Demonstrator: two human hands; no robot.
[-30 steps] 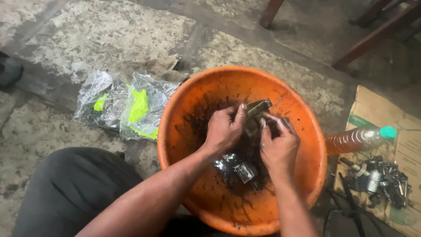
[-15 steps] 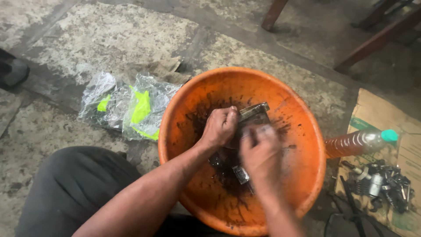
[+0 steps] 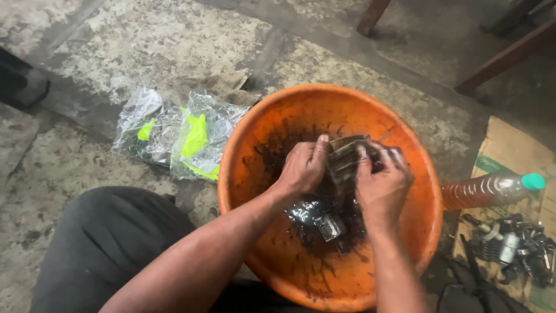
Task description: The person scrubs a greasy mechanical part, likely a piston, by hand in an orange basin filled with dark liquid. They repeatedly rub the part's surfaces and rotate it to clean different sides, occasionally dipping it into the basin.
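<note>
Both hands work inside a large orange basin (image 3: 272, 116) smeared with dark oily grime. My left hand (image 3: 304, 168) grips a greasy grey metal part (image 3: 344, 155) from the left. My right hand (image 3: 382, 182) is on the same part from the right, fingers curled over it. Below the hands, a small shiny metal piece (image 3: 329, 226) lies in black liquid at the basin's bottom.
Crumpled clear plastic bags with yellow-green pieces (image 3: 185, 136) lie left of the basin on the concrete floor. A plastic bottle with a green cap (image 3: 492, 190) lies on cardboard (image 3: 509, 145) at right, above a pile of small metal parts (image 3: 515, 246). My dark-trousered knee (image 3: 110, 243) is lower left.
My right hand swept down and left over the part, then came back up to its right side. The left hand kept its grip throughout. The view shifted slightly.
</note>
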